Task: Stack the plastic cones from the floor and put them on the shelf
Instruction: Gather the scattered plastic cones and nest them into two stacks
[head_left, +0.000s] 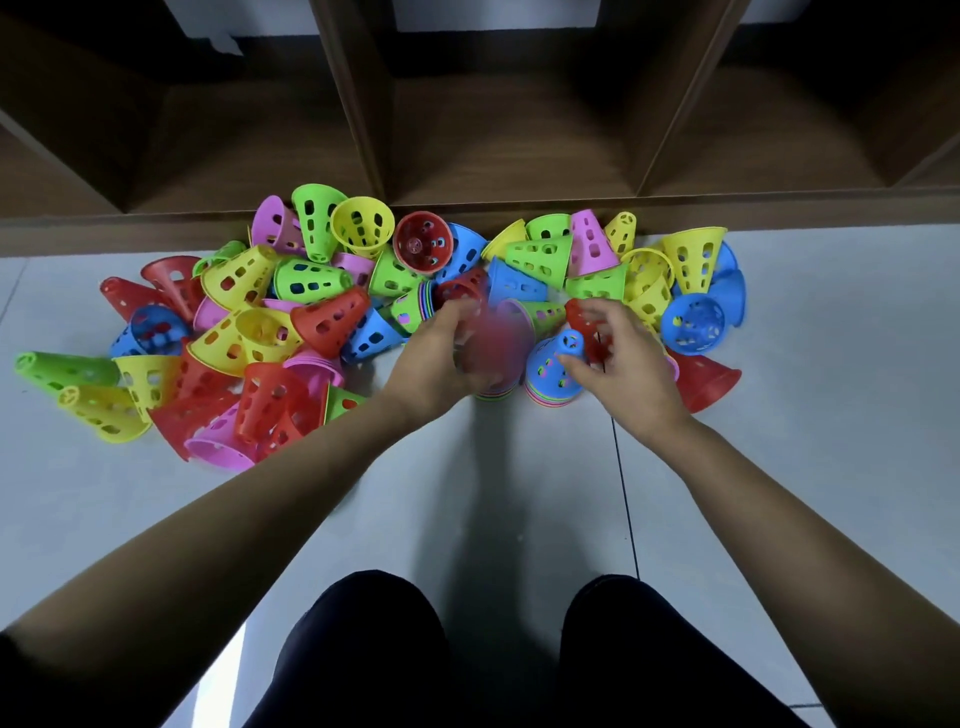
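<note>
Plastic cones in red, yellow, green, pink and blue lie in a loose heap (322, 312) on the pale tiled floor (519, 493), right up against the foot of the brown wooden shelf (509, 156), and from the head view the person is working at the near edge of that heap. The left hand (441, 358) is wrapped around a blurred red cone (498, 343) sitting on a short multicoloured stack (493, 395); the blur hides how firmly the fingers close. Just to the right of that stack, the right hand (623, 364) pinches a red cone (589, 327) above a second stack topped by a blue cone (553, 364). The risk, judging from this, is a cone pushed on crooked: it would jam or tip the stack into the heap. Two stacks so close could also knock each other over. The shelf compartments look empty so far. No brand, label or writing can be read anywhere.
</note>
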